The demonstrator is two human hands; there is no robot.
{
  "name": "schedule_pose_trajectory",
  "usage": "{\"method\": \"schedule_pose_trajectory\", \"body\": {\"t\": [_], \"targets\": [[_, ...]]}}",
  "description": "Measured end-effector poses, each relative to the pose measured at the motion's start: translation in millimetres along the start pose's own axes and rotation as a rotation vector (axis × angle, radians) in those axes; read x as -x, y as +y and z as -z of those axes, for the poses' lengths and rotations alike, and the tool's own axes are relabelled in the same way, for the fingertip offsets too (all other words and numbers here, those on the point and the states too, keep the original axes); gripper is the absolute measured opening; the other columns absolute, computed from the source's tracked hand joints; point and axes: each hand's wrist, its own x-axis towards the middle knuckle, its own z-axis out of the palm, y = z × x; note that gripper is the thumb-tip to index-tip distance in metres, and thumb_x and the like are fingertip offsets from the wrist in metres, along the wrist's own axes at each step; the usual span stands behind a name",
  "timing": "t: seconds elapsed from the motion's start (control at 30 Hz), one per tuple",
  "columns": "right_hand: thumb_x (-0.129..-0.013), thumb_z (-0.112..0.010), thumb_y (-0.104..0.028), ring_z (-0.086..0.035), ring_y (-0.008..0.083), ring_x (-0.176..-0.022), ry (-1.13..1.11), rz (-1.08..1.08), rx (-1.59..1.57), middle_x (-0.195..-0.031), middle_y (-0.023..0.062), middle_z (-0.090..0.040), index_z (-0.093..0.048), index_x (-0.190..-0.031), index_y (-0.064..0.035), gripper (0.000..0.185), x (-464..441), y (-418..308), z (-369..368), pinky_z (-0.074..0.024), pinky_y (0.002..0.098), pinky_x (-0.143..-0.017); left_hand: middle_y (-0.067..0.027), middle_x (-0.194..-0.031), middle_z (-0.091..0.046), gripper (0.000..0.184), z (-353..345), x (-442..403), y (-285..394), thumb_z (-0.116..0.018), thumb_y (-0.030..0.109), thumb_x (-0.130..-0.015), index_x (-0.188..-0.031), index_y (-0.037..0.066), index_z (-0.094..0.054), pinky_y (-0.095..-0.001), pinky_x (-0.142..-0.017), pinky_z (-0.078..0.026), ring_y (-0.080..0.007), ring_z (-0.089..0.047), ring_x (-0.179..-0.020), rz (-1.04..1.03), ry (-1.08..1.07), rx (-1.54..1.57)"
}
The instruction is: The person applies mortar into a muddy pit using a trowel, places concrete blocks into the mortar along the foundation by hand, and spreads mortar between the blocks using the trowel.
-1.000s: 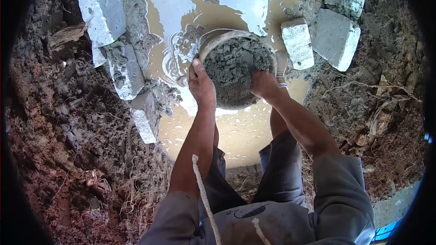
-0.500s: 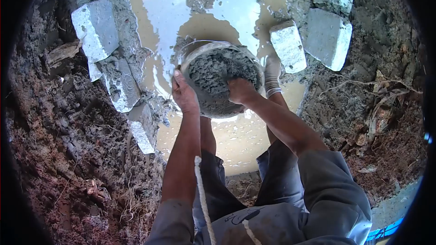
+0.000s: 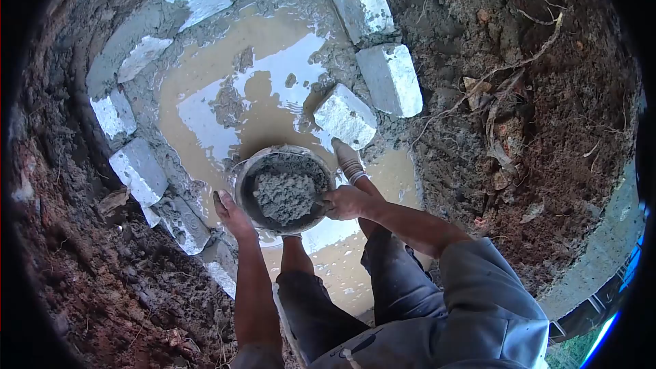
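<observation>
A round bucket (image 3: 249,213) of grey wet mortar (image 3: 283,197) stands in front of my legs over muddy water. My right hand (image 3: 345,203) is closed on the bucket's right rim, its fingertips reaching over the edge. My left hand (image 3: 234,214) is at the bucket's left side, near or lightly touching the wall, with the fingers stretched out and dirty with mortar. Just beyond my right hand, a gloved or sock-covered foot (image 3: 348,160) reaches to a loose whitish block (image 3: 346,117).
Rough blocks (image 3: 389,80) form a curved row around the pit, with more blocks (image 3: 139,171) on the left. Muddy water (image 3: 273,130) covers the floor. Earth walls with roots (image 3: 495,126) rise on the right. A concrete rim (image 3: 594,246) curves at the lower right.
The view has turned and shifted, showing more of the block ring. My right hand has moved out of the mortar onto the bucket's rim. My left hand has loosened from the rim.
</observation>
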Motion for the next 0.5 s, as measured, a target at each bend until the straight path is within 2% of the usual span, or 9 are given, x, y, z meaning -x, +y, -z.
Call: {"method": "schedule_pose_trajectory", "body": {"t": [0.03,0.1,0.17,0.27,0.3,0.33,0.4,0.43,0.5], "targets": [[-0.078,-0.065,-0.028,-0.063,0.0307,-0.069,0.004,0.025,-0.002,-0.075,0.0152,-0.063,-0.060,-0.085,-0.0076,0.022,14.7,2.8,8.4,-0.0521,0.0404,-0.063,-0.0241,-0.141,-0.042,0.065,-9.4,-1.6,12.8,-0.041,0.043,-0.100,-0.138,-0.010,-0.037,-0.0359,-0.109,-0.031,-0.0305,-0.042,-0.129,-0.027,-0.028,0.025],[-0.080,-0.064,-0.025,-0.063,0.0282,-0.070,-0.030,0.133,0.211,-0.083,0.0110,-0.063,-0.059,-0.094,-0.0056,0.024,51.0,8.7,31.6,-0.0523,0.0373,-0.064,-0.0233,-0.143,-0.040,0.066,-34.1,-4.3,37.0,-0.039,0.045,-0.100,-0.138,-0.009,-0.038,-0.0365,-0.110,-0.030,-0.0310,-0.041,-0.130,-0.071,-0.083,0.075],[-0.081,-0.064,-0.022,-0.064,0.0253,-0.071,-0.012,-0.010,0.168,-0.089,0.0083,-0.062,-0.058,-0.102,-0.0029,0.029,85.9,-12.8,78.2,-0.0527,0.0348,-0.065,-0.0194,-0.146,-0.039,0.070,-82.8,3.7,62.1,-0.034,0.051,-0.100,-0.140,-0.005,-0.038,-0.0373,-0.112,-0.026,-0.0300,-0.038,-0.133,-0.030,-0.209,0.087],[-0.084,-0.065,-0.023,-0.061,0.0197,-0.065,0.139,-0.524,-0.432,-0.077,0.0086,-0.058,-0.056,-0.098,-0.0005,0.028,120.7,-49.4,155.2,-0.0512,0.0325,-0.059,-0.0154,-0.149,-0.036,0.074,-180.3,27.0,104.2,-0.031,0.058,-0.098,-0.142,0.000,-0.039,-0.0374,-0.114,-0.020,-0.0259,-0.032,-0.138,0.197,-0.427,0.249],[-0.085,-0.064,-0.024,-0.060,0.0180,-0.063,0.176,-0.610,-0.511,-0.075,0.0084,-0.057,-0.056,-0.098,0.0000,0.029,127.3,-46.1,170.7,-0.0505,0.0317,-0.057,-0.0126,-0.154,-0.028,0.080,-216.6,17.5,91.2,-0.033,0.066,-0.094,-0.148,0.007,-0.031,-0.0419,-0.113,-0.016,-0.0229,-0.024,-0.142,0.251,-0.568,0.291],[-0.087,-0.064,-0.025,-0.059,0.0162,-0.060,0.212,-0.697,-0.592,-0.072,0.0082,-0.056,-0.055,-0.098,0.0005,0.030,131.4,-42.1,185.7,-0.0498,0.0309,-0.055,-0.0125,-0.153,-0.030,0.084,-256.2,17.5,88.4,-0.034,0.069,-0.092,-0.148,0.006,-0.030,-0.0426,-0.114,-0.017,-0.0258,-0.025,-0.141,0.255,-0.575,0.293],[-0.089,-0.062,-0.029,-0.060,0.0153,-0.060,0.291,-0.711,-0.970,-0.075,0.0085,-0.058,-0.054,-0.099,0.0003,0.033,125.2,-27.2,224.6,-0.0491,0.0313,-0.052,-0.0142,-0.153,-0.029,0.092,-337.4,8.6,78.1,-0.036,0.072,-0.089,-0.148,0.002,-0.027,-0.0425,-0.114,-0.018,-0.0280,-0.025,-0.141,0.325,-0.641,0.438],[-0.090,-0.062,-0.031,-0.060,0.0149,-0.060,0.331,-0.716,-1.160,-0.076,0.0087,-0.059,-0.054,-0.100,0.0002,0.034,118.5,-19.7,247.9,-0.0488,0.0314,-0.051,-0.0155,-0.153,-0.028,0.094,-368.4,17.3,96.0,-0.036,0.073,-0.089,-0.148,0.000,-0.026,-0.0421,-0.114,-0.019,-0.0285,-0.025,-0.141,0.347,-0.612,0.351],[-0.090,-0.060,-0.037,-0.060,0.0156,-0.056,0.398,-0.886,-0.877,-0.078,0.0093,-0.061,-0.053,-0.103,0.0006,0.040,92.2,-30.2,306.9,-0.0485,0.0318,-0.049,-0.0194,-0.150,-0.031,0.097,-410.2,49.9,141.6,-0.036,0.074,-0.088,-0.145,-0.003,-0.029,-0.0411,-0.114,-0.021,-0.0297,-0.029,-0.139,0.366,-0.570,0.216]]}}
